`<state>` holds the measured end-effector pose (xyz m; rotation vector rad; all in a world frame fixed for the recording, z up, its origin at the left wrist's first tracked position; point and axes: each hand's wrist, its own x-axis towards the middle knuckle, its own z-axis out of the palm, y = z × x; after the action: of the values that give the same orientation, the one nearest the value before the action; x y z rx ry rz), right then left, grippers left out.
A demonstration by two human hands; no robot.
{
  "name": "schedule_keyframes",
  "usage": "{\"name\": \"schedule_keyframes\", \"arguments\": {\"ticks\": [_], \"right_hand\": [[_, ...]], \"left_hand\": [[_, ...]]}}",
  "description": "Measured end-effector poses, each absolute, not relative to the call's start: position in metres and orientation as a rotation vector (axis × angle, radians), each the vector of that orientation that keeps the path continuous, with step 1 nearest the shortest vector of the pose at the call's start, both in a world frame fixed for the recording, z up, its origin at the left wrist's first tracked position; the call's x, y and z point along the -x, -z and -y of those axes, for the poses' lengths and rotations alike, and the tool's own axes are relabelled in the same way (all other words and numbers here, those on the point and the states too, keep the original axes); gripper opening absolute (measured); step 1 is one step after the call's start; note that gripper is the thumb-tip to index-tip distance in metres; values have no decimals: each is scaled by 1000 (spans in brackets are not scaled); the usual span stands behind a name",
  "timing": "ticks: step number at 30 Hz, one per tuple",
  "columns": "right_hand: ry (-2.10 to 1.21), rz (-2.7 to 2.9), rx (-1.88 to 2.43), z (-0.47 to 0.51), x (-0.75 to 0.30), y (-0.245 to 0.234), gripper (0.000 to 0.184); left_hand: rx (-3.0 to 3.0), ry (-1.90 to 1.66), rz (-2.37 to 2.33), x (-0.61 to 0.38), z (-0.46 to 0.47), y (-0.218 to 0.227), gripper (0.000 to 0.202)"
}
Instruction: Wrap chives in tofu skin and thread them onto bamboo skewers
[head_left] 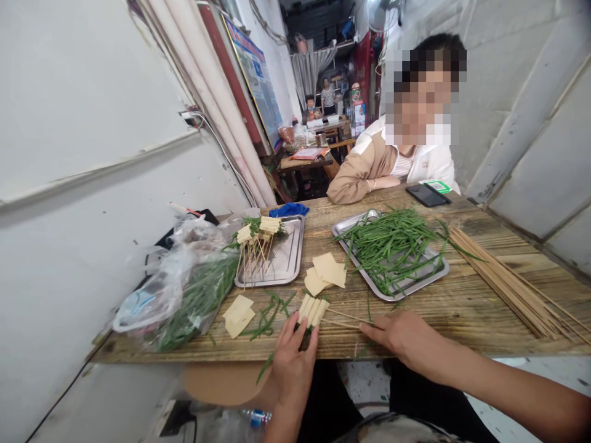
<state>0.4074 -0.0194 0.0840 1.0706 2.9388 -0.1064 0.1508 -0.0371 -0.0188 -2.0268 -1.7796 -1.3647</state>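
Note:
My left hand point(295, 354) closes its fingers on a row of several pale tofu-skin rolls point(314, 309) with green chives inside, near the table's front edge. To their right, my right hand point(401, 335) pinches two thin bamboo skewers point(346, 319), whose other ends reach the rolls. How deep the skewers sit in the rolls is hidden. Square tofu-skin sheets point(327, 272) lie just beyond the rolls, and more sheets point(239, 315) lie to the left. Loose chive pieces point(268, 317) are scattered beside my left hand.
A metal tray point(392, 297) heaped with cut chives point(392, 243) stands right of centre. Another tray point(290, 264) bears finished skewers point(258, 237). Bare skewers point(512, 283) lie right; bagged greens point(198, 301) left. A person point(369, 166) sits opposite, near a phone point(428, 195).

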Motion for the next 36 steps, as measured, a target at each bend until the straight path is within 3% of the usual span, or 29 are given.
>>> {"name": "schedule_keyframes", "arguments": {"ticks": [27,36], "right_hand": [[121,-2959,-1058,15,-394,-68,52],[48,-3083,-1073,12,-391,-61,45]], "left_hand": [[2044,1424,1895,-146,38,29,28],[2004,1396,1864,-152,38,19,26]]}}
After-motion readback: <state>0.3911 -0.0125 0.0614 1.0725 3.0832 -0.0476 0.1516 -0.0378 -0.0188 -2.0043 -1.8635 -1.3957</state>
